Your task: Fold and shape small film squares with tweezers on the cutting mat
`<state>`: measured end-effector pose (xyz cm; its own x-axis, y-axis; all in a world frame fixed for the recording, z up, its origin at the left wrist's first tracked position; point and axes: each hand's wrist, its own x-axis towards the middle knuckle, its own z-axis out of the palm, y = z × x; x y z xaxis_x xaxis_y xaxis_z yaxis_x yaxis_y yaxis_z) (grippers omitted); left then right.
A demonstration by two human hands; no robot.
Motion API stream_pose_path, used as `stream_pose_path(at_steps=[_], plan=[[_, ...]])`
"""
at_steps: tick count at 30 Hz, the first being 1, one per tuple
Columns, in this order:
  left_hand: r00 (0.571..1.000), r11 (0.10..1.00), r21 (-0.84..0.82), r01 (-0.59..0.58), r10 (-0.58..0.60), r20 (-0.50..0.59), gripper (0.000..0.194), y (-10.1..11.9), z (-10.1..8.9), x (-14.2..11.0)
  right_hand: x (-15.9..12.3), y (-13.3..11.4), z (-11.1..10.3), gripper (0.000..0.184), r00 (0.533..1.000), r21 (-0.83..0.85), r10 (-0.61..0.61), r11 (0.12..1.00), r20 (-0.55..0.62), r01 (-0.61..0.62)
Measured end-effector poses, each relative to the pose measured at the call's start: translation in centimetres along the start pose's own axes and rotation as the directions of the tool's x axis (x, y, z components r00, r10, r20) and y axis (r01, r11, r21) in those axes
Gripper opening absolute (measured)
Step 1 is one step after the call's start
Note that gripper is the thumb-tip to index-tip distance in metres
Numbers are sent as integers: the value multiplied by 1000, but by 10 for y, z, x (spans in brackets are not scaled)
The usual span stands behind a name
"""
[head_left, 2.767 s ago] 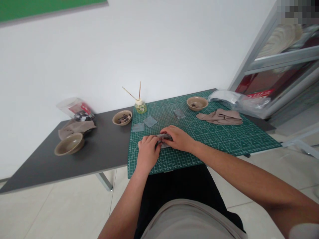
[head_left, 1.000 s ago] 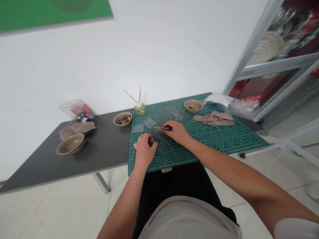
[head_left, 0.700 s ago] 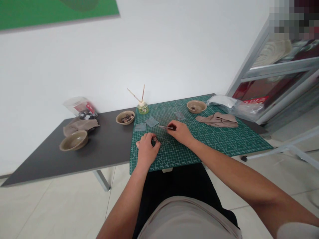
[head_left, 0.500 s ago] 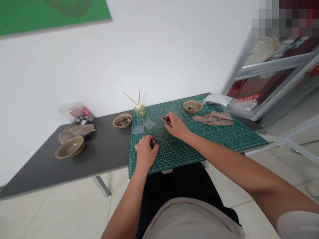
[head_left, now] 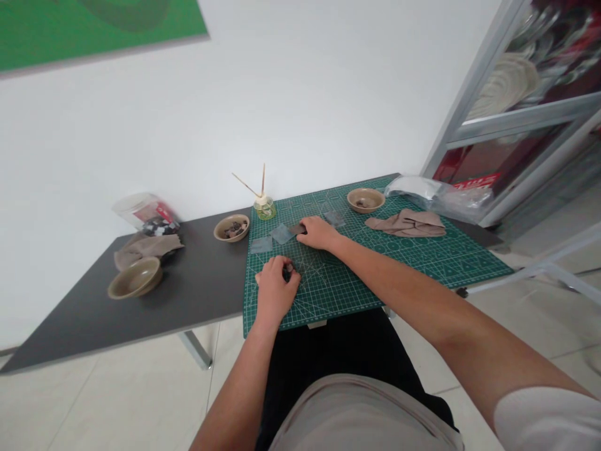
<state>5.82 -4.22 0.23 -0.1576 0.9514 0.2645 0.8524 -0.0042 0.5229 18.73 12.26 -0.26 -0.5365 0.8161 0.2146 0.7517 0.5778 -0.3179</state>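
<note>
My left hand (head_left: 275, 289) rests on the green cutting mat (head_left: 404, 263) with its fingers curled around a few small dark pieces (head_left: 288, 270). Farther back, my right hand (head_left: 318, 232) lies low on the mat and pinches a thin grey square sheet (head_left: 296, 229) at its fingertips. That sheet sits right beside another grey square (head_left: 282, 233). Two more grey squares lie on the mat, one to the left (head_left: 261, 244) and one behind my right hand (head_left: 334, 217).
A tan bowl of dark pieces (head_left: 231, 227) and a reed diffuser bottle (head_left: 264, 207) stand behind the squares. Another bowl (head_left: 365, 200), a beige cloth (head_left: 406, 222) and a plastic bag (head_left: 436, 194) lie at the right. An empty bowl (head_left: 135, 277), cloth and plastic jar (head_left: 143, 212) sit at the left.
My hands were together on one bundle, then parted. My right hand lifted a thin grey sheet, carried it back and left, and has lowered it beside the other squares. My left hand stayed closed.
</note>
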Motion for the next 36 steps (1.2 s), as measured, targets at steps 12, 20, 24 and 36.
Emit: stream_pose_path(at_steps=[12,20,24,36], plan=[[1000,1000,7,5,-5,-6,8,2,0,-1,-10,6,-1,50,996,-31,-85,996,16,85],[1000,1000,1,2,-2,6,9,2,-2,-2,-1,20,-5,46,1000,-109,0,994,20,2],[1000,1000,2,2,-2,9,8,1,-1,-2,-2,0,-4,50,995,-86,-49,995,-89,41],[1000,998,-53,16,-17,-9,8,1,-2,0,12,-51,7,34,993,-187,-92,977,72,104]])
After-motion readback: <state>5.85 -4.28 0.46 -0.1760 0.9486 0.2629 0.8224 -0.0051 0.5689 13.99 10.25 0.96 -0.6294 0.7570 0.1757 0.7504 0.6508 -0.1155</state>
